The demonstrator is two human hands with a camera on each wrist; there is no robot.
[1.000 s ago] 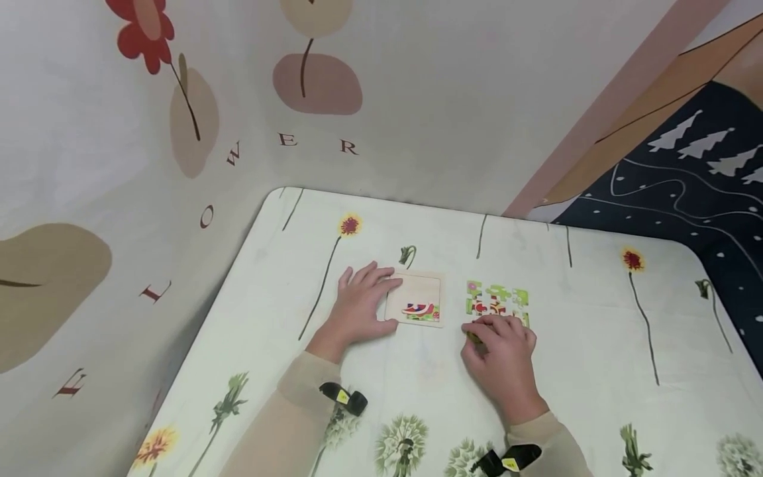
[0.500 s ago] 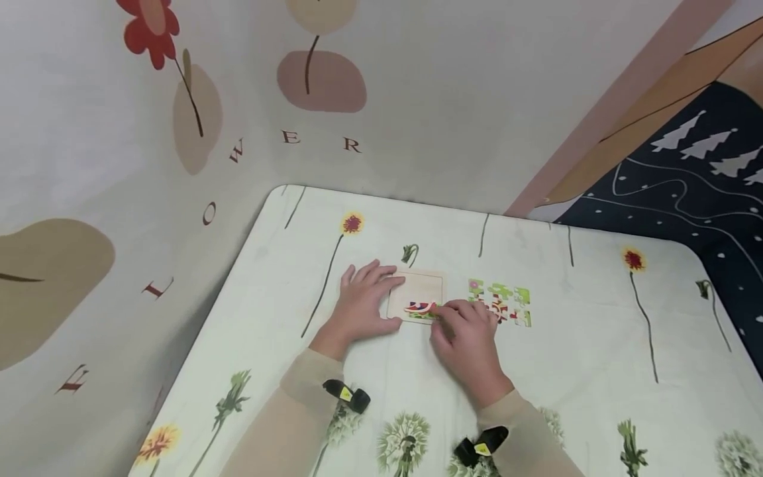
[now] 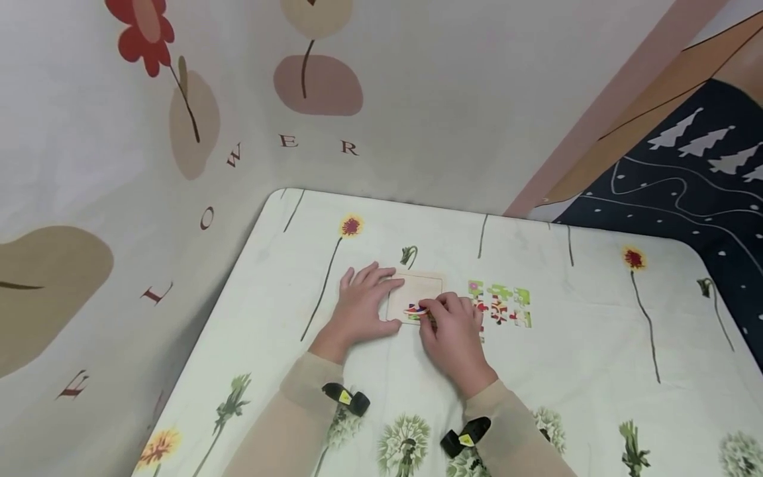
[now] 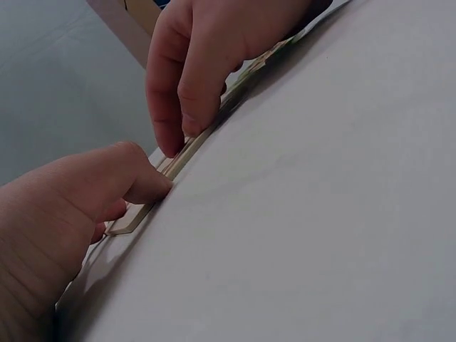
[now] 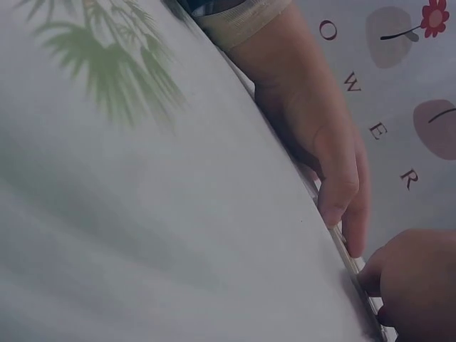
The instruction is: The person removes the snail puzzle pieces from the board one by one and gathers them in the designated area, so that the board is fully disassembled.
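A square wooden puzzle board (image 3: 424,285) lies on the table, its upper part bare pale wood. My left hand (image 3: 360,308) holds its left side, fingers on the far corner and thumb at the near edge. In the left wrist view that thumb (image 4: 149,182) presses the board's rim. Bright red, white and blue puzzle pieces (image 3: 413,310) lie along the board's near edge. Over the near right corner, my right hand (image 3: 456,338) pinches a puzzle piece, mostly hidden under thumb and index finger. Its fingertips (image 4: 191,127) reach down to the board in the left wrist view.
Loose green and red puzzle pieces (image 3: 501,306) lie to the right of the board, partly behind my right hand. A flower-patterned cloth (image 3: 584,338) covers the table. Printed fabric walls (image 3: 441,132) rise along its far and left edges.
My right hand has moved left from the loose pieces to the board's near right corner, then slightly further left along its near edge. My left hand stays on the board.
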